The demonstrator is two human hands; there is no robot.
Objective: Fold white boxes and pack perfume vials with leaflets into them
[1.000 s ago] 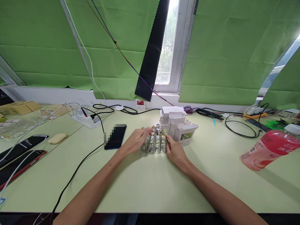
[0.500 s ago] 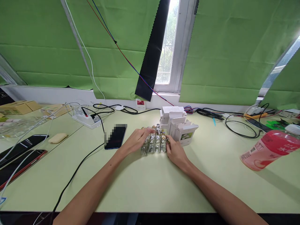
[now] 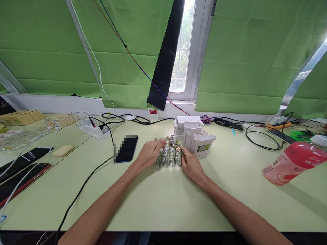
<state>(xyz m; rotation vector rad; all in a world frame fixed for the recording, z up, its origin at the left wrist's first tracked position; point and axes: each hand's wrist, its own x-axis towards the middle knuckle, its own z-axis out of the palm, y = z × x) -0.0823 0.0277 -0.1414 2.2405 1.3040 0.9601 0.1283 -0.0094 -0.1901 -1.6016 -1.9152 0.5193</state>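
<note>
Small clear glass bottles (image 3: 171,158) with silver and gold tops stand upright in a tight cluster of rows on the pale green table. My left hand (image 3: 150,153) lies against the cluster's left side, fingers bent over the bottles there and partly hiding them. At the right side, my right hand (image 3: 189,162) has its fingers curled around the end of the cluster, by a gold top. Fingertips of both hands are partly hidden. Just behind and to the right, white cartons (image 3: 203,145) stand with some flaps open.
A dark phone (image 3: 127,148) lies left of the bottles, with a black cable beside it. Further left are more phones (image 3: 24,173), a cream case (image 3: 63,150) and a white power strip (image 3: 94,131). A pink drink bottle (image 3: 293,163) stands at right. Cables run along the wall.
My left hand has shifted very slightly on the left side of the bottles. The bottles, cartons and my right hand look the same.
</note>
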